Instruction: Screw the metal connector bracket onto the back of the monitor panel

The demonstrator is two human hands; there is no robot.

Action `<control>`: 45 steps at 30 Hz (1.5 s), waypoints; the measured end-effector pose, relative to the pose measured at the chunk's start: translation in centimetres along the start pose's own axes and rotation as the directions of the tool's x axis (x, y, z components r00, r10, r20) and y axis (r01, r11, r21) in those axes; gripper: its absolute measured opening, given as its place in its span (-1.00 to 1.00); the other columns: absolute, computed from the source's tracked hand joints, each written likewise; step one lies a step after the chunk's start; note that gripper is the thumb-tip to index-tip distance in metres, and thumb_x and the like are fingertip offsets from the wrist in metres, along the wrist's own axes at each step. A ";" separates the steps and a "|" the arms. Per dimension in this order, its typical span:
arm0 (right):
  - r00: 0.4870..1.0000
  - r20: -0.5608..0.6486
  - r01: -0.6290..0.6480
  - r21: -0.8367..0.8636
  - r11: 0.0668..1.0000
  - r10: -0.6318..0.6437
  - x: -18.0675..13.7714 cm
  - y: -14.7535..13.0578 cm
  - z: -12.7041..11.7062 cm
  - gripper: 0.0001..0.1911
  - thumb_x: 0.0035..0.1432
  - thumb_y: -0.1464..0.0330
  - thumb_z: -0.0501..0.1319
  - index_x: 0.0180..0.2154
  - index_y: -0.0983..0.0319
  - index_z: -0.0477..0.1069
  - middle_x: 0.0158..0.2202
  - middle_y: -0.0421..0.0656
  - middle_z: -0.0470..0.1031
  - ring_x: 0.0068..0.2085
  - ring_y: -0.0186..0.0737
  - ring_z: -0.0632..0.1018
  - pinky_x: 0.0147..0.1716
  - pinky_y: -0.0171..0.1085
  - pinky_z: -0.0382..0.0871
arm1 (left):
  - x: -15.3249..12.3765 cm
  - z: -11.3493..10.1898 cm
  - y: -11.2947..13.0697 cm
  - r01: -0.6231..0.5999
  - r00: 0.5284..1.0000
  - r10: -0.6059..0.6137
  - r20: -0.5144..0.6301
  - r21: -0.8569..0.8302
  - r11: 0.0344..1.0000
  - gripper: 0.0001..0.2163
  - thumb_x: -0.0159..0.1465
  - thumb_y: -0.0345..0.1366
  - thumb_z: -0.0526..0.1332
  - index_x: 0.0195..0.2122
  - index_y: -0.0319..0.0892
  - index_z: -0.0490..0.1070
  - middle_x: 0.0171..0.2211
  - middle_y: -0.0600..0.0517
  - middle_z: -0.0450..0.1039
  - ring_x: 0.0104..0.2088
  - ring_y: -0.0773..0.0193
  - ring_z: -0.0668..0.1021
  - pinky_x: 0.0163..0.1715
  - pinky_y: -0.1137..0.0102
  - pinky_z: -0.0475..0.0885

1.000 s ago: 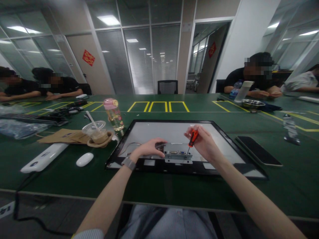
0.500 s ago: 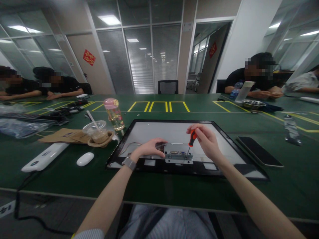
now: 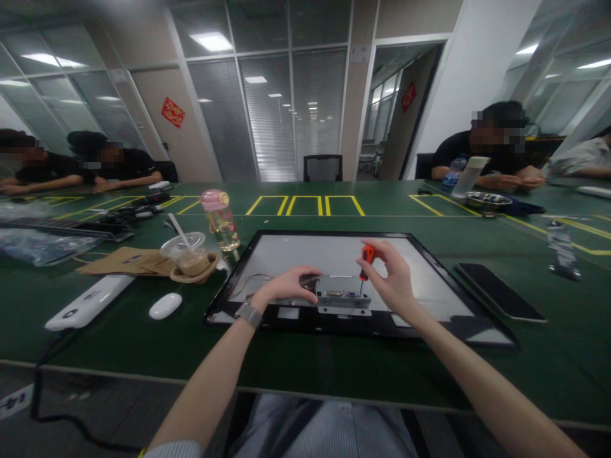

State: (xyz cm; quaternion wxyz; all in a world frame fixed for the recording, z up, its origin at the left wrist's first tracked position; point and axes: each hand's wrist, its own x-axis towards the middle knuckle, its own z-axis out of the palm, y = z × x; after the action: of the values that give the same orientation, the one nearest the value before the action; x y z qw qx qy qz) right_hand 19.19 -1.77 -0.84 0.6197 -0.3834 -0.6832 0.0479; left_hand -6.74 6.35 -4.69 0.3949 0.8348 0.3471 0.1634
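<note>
A wide flat display panel (image 3: 286, 251) with a black frame lies on the green table. Across its near part sits a metal bracket (image 3: 344, 305) with a row of ports. My left hand (image 3: 289, 284) grips the bracket's left end, thumb in front and fingers behind. In my right hand (image 3: 395, 280) is a red and black screwdriver (image 3: 366, 261), held nearly upright between thumb and fingertips. Its shaft points down to the right part of the bracket; the exact contact at the tip is too small to make out.
Left of the panel are a drink cup (image 3: 186, 251) on brown paper, a bottle with pink lid (image 3: 219, 219), a white mouse (image 3: 165, 306) and a white power strip (image 3: 90, 302). A black phone (image 3: 499, 291) lies right. Farther off are a metal bowl (image 3: 487, 201) and seated people.
The screwdriver has become more upright, its handle tipping left. My right hand's fingers have shifted round the handle and the hand has moved slightly left. My left hand stays on the bracket.
</note>
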 end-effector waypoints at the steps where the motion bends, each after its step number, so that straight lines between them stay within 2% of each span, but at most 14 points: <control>1: 1.000 -0.017 0.009 -0.013 1.000 -0.009 0.0 0.1 0.1 -0.71 0.15 0.35 0.33 -0.06 0.11 0.47 -0.25 -0.14 0.50 -0.29 -0.15 0.50 -0.18 -0.05 0.44 | 0.0 0.0 0.0 0.001 1.000 -0.001 0.000 0.002 1.000 -0.30 -0.01 -0.10 0.50 0.17 -0.07 0.40 0.22 -0.10 0.37 0.21 -0.04 0.41 0.27 0.10 0.22; 4: 0.999 -0.039 -0.009 0.045 0.999 0.011 -0.1 0.3 0.0 -0.77 0.14 0.32 0.35 -0.12 0.11 0.48 -0.27 -0.15 0.44 -0.28 -0.16 0.48 -0.20 -0.07 0.43 | 0.0 0.0 -0.2 0.000 1.000 0.000 -0.001 0.016 1.000 -0.30 0.00 -0.08 0.49 0.18 -0.07 0.39 0.22 -0.10 0.36 0.21 -0.04 0.41 0.28 0.09 0.21; 7: 0.995 -0.056 -0.072 0.126 0.989 0.080 0.0 0.1 -0.2 -0.89 0.21 0.28 0.28 -0.20 0.12 0.50 -0.26 -0.13 0.42 -0.25 -0.15 0.49 -0.24 -0.11 0.43 | 0.1 0.0 -0.4 0.005 1.000 -0.005 0.001 0.018 1.000 -0.29 0.00 -0.07 0.49 0.19 -0.06 0.39 0.22 -0.09 0.35 0.20 -0.04 0.42 0.27 0.09 0.22; 10: 0.992 -0.020 -0.119 0.135 0.984 0.123 0.0 -0.4 -0.3 -0.82 0.31 0.26 0.17 -0.13 0.11 0.50 -0.29 -0.14 0.41 -0.27 -0.16 0.49 -0.28 -0.14 0.41 | 0.0 -0.1 -0.2 0.002 1.000 -0.002 0.008 0.016 1.000 -0.30 0.00 -0.07 0.49 0.19 -0.05 0.39 0.22 -0.09 0.36 0.20 -0.04 0.42 0.27 0.10 0.22; 15: 0.997 -0.066 -0.039 0.057 0.998 0.043 -0.3 -0.9 -0.2 -0.74 0.38 0.30 0.03 -0.02 0.10 0.45 -0.24 -0.11 0.44 -0.22 -0.12 0.49 -0.19 -0.08 0.38 | -0.1 -0.1 0.2 0.002 1.000 -0.002 0.001 0.033 0.999 -0.30 0.00 -0.08 0.49 0.19 -0.07 0.39 0.22 -0.09 0.36 0.20 -0.03 0.41 0.27 0.12 0.22; 18: 0.996 -0.084 0.008 0.000 1.000 -0.008 -0.4 -0.8 -0.1 -0.77 0.35 0.32 0.08 -0.06 0.09 0.47 -0.21 -0.09 0.43 -0.20 -0.09 0.48 -0.17 -0.05 0.37 | 0.0 0.0 0.1 -0.004 1.000 0.004 -0.004 0.021 1.000 -0.31 0.00 -0.09 0.49 0.18 -0.07 0.40 0.20 -0.08 0.38 0.19 -0.02 0.42 0.26 0.13 0.24; 23: 0.988 -0.114 0.099 -0.070 0.993 -0.107 -0.3 -0.9 -0.1 -0.83 0.21 0.35 0.25 -0.14 0.06 0.51 -0.28 -0.13 0.38 -0.23 -0.06 0.46 -0.16 -0.01 0.37 | 0.1 0.0 0.1 0.003 1.000 -0.003 -0.004 0.019 1.000 -0.32 -0.02 -0.11 0.50 0.16 -0.05 0.42 0.21 -0.07 0.37 0.20 -0.03 0.42 0.28 0.12 0.22; 27: 0.992 -0.106 0.061 -0.023 0.998 -0.063 -0.4 -0.8 0.0 -0.79 0.24 0.36 0.21 -0.08 0.07 0.50 -0.32 -0.14 0.38 -0.28 -0.09 0.45 -0.21 -0.05 0.38 | -0.1 -0.1 0.3 0.009 1.000 -0.009 0.002 0.022 1.000 -0.31 0.00 -0.09 0.49 0.18 -0.06 0.40 0.22 -0.07 0.37 0.19 -0.02 0.43 0.25 0.14 0.26; 30: 0.998 -0.058 0.022 0.058 0.998 -0.018 -0.6 -0.7 0.0 -0.73 0.31 0.37 0.12 0.02 0.08 0.43 -0.26 -0.13 0.42 -0.25 -0.12 0.49 -0.24 -0.09 0.40 | -0.2 -0.1 0.5 0.003 1.000 -0.003 0.004 0.028 1.000 -0.31 0.01 -0.09 0.48 0.19 -0.08 0.39 0.22 -0.09 0.37 0.19 -0.02 0.43 0.25 0.15 0.26; 34: 0.999 -0.030 0.028 0.134 0.991 -0.024 -0.8 -0.5 -0.4 -0.76 0.34 0.38 0.05 -0.08 0.10 0.45 -0.28 -0.13 0.45 -0.28 -0.15 0.51 -0.30 -0.13 0.40 | -0.1 -0.1 0.4 -0.005 1.000 0.005 0.007 0.037 0.999 -0.31 0.01 -0.09 0.49 0.18 -0.09 0.39 0.22 -0.09 0.37 0.20 -0.02 0.42 0.26 0.14 0.23; 38: 0.997 0.016 0.070 0.090 0.993 -0.072 -0.7 -0.3 -0.5 -0.72 0.32 0.40 0.06 -0.02 0.09 0.45 -0.23 -0.12 0.51 -0.24 -0.12 0.53 -0.23 -0.09 0.41 | 0.0 -0.1 0.1 -0.005 1.000 0.005 0.008 0.038 0.999 -0.31 0.02 -0.09 0.48 0.19 -0.07 0.39 0.22 -0.09 0.36 0.20 -0.02 0.42 0.27 0.14 0.23; 41: 0.998 0.049 0.039 0.070 0.997 -0.042 -0.4 -0.3 -0.4 -0.66 0.31 0.41 0.09 0.08 0.08 0.41 -0.20 -0.12 0.53 -0.24 -0.12 0.55 -0.20 -0.07 0.42 | 0.0 -0.1 0.0 -0.001 1.000 0.001 0.000 0.038 0.999 -0.29 0.00 -0.08 0.49 0.19 -0.08 0.38 0.22 -0.09 0.36 0.20 -0.02 0.42 0.26 0.14 0.23; 45: 0.998 -0.049 0.037 -0.035 0.999 -0.038 0.0 -0.1 -0.2 -0.74 0.20 0.36 0.27 -0.05 0.11 0.49 -0.29 -0.15 0.48 -0.27 -0.13 0.50 -0.19 -0.07 0.42 | 0.0 0.0 0.1 0.001 1.000 -0.001 -0.002 0.034 0.999 -0.28 -0.01 -0.07 0.49 0.20 -0.10 0.38 0.22 -0.11 0.36 0.20 -0.03 0.42 0.25 0.14 0.24</control>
State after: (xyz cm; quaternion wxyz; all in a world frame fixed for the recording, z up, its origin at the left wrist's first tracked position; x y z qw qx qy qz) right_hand 19.29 -1.90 -0.77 0.6305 -0.3820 -0.6755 0.0152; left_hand -6.73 6.33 -4.62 0.3802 0.8411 0.3507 0.1582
